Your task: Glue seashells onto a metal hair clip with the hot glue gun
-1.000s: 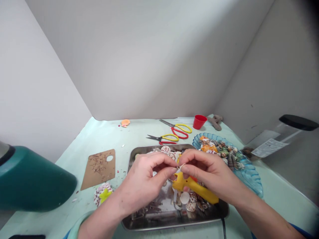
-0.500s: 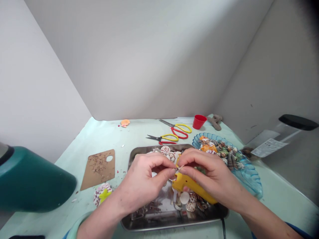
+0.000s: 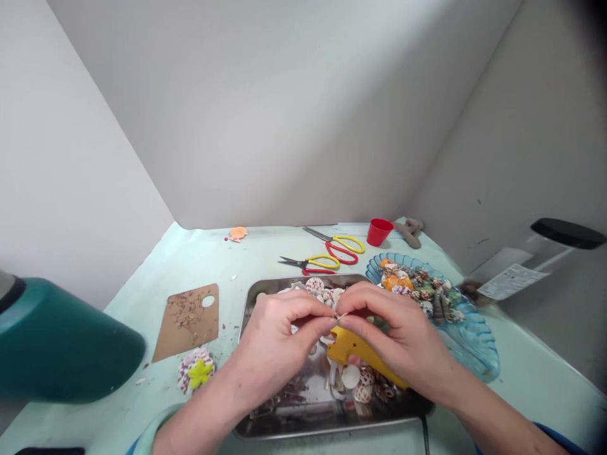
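My left hand [image 3: 284,335] and my right hand [image 3: 398,335] meet fingertip to fingertip over a metal tray [image 3: 303,430]. Both are pinched on a tiny pale piece [image 3: 340,317], too small to name. Beneath my right hand, a yellow glue gun [image 3: 363,355] lies in the tray, partly hidden by the hand. Spotted shells [image 3: 363,393] and a round white shell [image 3: 351,377] lie around its nozzle. More shells [image 3: 315,284] fill the tray's far side behind my fingers. Left of my left forearm sits a shell cluster [image 3: 184,373] topped by a yellow-green starfish shape [image 3: 200,373].
A blue scalloped plate [image 3: 478,341] of shells stands right of the tray. Two pairs of scissors [image 3: 344,243] and a red cup [image 3: 379,232] lie beyond it. At left are a brown board [image 3: 190,322] and a large green object [image 3: 71,344]. A black-lidded jar [image 3: 535,259] stands far right.
Both hands stay pinched together over the tray, with only a slight shift of the fingertips. My left forearm has moved a little right, uncovering more of the starfish shape.
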`<act>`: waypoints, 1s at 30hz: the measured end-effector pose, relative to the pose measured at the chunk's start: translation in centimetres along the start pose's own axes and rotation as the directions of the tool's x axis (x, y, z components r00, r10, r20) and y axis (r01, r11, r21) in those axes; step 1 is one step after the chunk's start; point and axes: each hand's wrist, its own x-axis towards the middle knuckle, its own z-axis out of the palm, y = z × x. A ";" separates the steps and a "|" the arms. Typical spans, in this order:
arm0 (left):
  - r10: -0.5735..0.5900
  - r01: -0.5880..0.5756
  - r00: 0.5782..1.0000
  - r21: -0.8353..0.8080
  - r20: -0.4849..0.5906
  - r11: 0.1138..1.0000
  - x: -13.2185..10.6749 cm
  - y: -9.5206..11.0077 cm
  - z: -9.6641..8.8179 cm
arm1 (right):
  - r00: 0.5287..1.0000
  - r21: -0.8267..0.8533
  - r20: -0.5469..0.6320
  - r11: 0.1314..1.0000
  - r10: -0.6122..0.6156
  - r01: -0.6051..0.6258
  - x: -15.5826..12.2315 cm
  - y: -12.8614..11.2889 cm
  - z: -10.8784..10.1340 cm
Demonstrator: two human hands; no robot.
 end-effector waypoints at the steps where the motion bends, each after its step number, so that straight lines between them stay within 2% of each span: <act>1: 0.001 -0.001 1.000 -0.005 -0.004 1.000 0.0 0.0 0.0 | 1.000 0.000 -0.014 1.000 0.010 -0.010 0.0 0.0 0.1; 3: -0.016 0.016 1.000 -0.031 -0.010 0.999 0.0 0.0 0.1 | 0.998 0.011 -0.046 0.999 0.038 -0.038 -0.1 0.0 0.2; 7: -0.123 0.121 0.992 -0.132 -0.011 0.984 -0.1 0.1 0.3 | 0.986 0.074 -0.110 0.990 0.126 -0.118 -0.1 -0.2 0.3; 10: -0.187 0.178 0.981 -0.156 -0.048 0.972 -0.1 0.0 0.7 | 0.977 0.109 -0.164 0.987 0.138 -0.121 -0.1 -0.3 0.4; 12: -0.233 0.215 0.970 -0.197 -0.073 0.957 -0.1 0.0 0.9 | 0.973 0.091 -0.203 0.992 0.105 -0.088 -0.1 -0.3 0.6; 14: -0.297 0.267 0.954 -0.312 -0.052 0.912 0.0 0.0 1.0 | 0.974 0.045 -0.223 0.998 0.045 -0.036 -0.2 -0.2 0.8; 17: -0.387 0.339 0.922 -0.517 0.018 0.786 0.3 0.0 1.1 | 0.977 -0.035 -0.204 0.997 -0.068 0.062 -0.4 0.0 1.2; 19: -0.424 0.358 0.905 -0.596 0.032 0.719 0.5 0.0 1.0 | 0.972 -0.096 -0.187 0.988 -0.140 0.124 -0.5 0.1 1.3; 27: -0.414 0.327 0.905 -0.782 0.097 0.531 0.5 -0.9 0.5 | 0.937 -0.283 -0.163 0.925 -0.308 0.254 -0.4 0.2 1.7; 30: -0.418 0.333 0.901 -0.800 0.115 0.498 0.5 -1.0 0.4 | 0.931 -0.308 -0.130 0.907 -0.340 0.288 -0.3 0.1 1.6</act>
